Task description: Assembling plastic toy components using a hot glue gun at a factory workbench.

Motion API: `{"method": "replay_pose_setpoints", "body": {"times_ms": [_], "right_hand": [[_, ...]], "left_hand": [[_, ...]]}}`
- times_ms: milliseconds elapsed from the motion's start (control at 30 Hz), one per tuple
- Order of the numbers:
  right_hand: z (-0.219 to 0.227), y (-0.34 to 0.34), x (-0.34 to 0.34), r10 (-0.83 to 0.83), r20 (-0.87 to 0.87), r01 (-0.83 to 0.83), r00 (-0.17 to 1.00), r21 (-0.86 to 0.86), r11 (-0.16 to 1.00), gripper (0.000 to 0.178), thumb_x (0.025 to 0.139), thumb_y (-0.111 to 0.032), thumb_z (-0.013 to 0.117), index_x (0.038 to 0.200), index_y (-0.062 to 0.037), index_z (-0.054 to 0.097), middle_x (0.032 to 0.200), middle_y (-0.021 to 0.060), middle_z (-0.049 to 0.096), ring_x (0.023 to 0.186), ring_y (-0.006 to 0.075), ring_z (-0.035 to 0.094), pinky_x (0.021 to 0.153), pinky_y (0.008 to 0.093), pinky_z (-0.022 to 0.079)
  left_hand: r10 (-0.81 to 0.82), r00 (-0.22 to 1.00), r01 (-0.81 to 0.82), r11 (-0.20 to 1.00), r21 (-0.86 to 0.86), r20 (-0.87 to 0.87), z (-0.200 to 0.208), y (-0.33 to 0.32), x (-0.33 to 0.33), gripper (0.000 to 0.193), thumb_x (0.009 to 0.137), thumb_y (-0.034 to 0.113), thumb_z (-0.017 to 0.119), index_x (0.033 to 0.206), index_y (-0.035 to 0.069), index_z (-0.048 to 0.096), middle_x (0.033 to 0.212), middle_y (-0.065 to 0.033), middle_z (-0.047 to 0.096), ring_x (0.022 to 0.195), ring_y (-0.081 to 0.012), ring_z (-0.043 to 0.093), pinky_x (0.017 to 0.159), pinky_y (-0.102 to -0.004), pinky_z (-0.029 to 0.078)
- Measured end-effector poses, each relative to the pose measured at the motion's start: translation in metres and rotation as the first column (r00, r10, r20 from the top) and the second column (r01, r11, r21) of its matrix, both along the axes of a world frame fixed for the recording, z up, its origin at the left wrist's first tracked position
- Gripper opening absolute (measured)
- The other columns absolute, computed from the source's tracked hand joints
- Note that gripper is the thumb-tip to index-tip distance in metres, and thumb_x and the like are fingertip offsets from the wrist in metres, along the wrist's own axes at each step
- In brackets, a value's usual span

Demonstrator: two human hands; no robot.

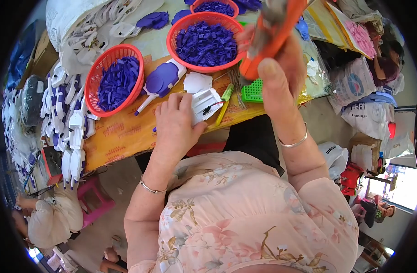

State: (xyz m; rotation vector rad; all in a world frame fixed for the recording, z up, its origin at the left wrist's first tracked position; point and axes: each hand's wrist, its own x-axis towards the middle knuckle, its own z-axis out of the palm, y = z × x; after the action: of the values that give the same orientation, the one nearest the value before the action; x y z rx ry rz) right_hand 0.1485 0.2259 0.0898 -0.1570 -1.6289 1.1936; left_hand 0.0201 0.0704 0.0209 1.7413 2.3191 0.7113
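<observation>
My left hand point(175, 123) rests on the orange-covered table point(122, 136), fingers curled around a white plastic shell piece point(205, 103) with a small red and black wire in it. My right hand point(274, 63) is raised above the table and closed around an orange-handled tool point(274, 34), which points up and away. A purple and white assembled plastic part point(162, 81) lies just beyond the left hand, and a yellow-green screwdriver point(224, 101) lies to the right of the white shell.
Two red baskets of small purple pieces point(116, 79) point(204, 42) stand beyond the hands, a third point(214, 6) behind. A green grid tray point(253, 91) sits near the right. Stacked white and purple parts point(67, 118) line the left edge. Another person point(51, 218) sits at lower left.
</observation>
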Motion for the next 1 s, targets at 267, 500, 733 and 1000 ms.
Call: {"method": "replay_pose_setpoints", "body": {"times_ms": [267,500,733,1000], "right_hand": [[-0.037,-0.031,0.025,-0.198,0.500,-0.030,0.843,0.412,0.911,0.043,0.069,-0.008,0.076,0.107,-0.0010,0.056,0.105,0.0143,0.058,0.094,0.0305,0.055,0.086,0.0394,0.045],[-0.070,-0.029,0.005,-0.282,0.732,-0.346,0.620,0.578,0.739,0.045,0.067,-0.009,0.067,0.110,-0.0041,0.057,0.098,0.0108,0.060,0.097,0.0299,0.052,0.079,0.0413,0.041],[-0.066,-0.028,0.005,-0.282,0.737,-0.378,0.615,0.589,0.715,0.023,0.074,-0.007,0.061,0.097,-0.0058,0.060,0.088,0.0084,0.061,0.089,0.0269,0.054,0.071,0.0381,0.042],[-0.053,-0.037,0.000,-0.279,0.649,-0.306,0.708,0.638,0.707,0.027,0.071,0.001,0.065,0.095,-0.0109,0.066,0.085,0.0066,0.055,0.084,0.0257,0.056,0.071,0.0371,0.049]], "left_hand": [[-0.047,0.997,0.043,0.997,-0.066,-0.067,0.013,-0.026,-0.025,0.068,0.059,0.008,0.080,0.122,0.006,0.054,0.114,-0.0130,0.054,0.107,-0.0332,0.052,0.101,-0.0517,0.033],[0.105,0.982,-0.149,0.942,0.302,0.158,0.015,-0.053,-0.020,0.053,0.066,0.001,0.075,0.116,0.002,0.057,0.113,-0.0150,0.056,0.105,-0.0319,0.055,0.086,-0.0380,0.048],[0.216,0.961,-0.269,0.871,0.412,0.171,-0.013,-0.070,-0.008,0.041,0.070,0.001,0.073,0.108,-0.002,0.058,0.101,-0.0161,0.058,0.090,-0.0314,0.057,0.076,-0.0366,0.048],[0.011,0.996,0.013,0.965,0.262,-0.089,-0.017,-0.039,-0.009,0.054,0.067,0.014,0.077,0.115,0.000,0.055,0.118,-0.0199,0.052,0.110,-0.0387,0.048,0.094,-0.0485,0.038]]}}
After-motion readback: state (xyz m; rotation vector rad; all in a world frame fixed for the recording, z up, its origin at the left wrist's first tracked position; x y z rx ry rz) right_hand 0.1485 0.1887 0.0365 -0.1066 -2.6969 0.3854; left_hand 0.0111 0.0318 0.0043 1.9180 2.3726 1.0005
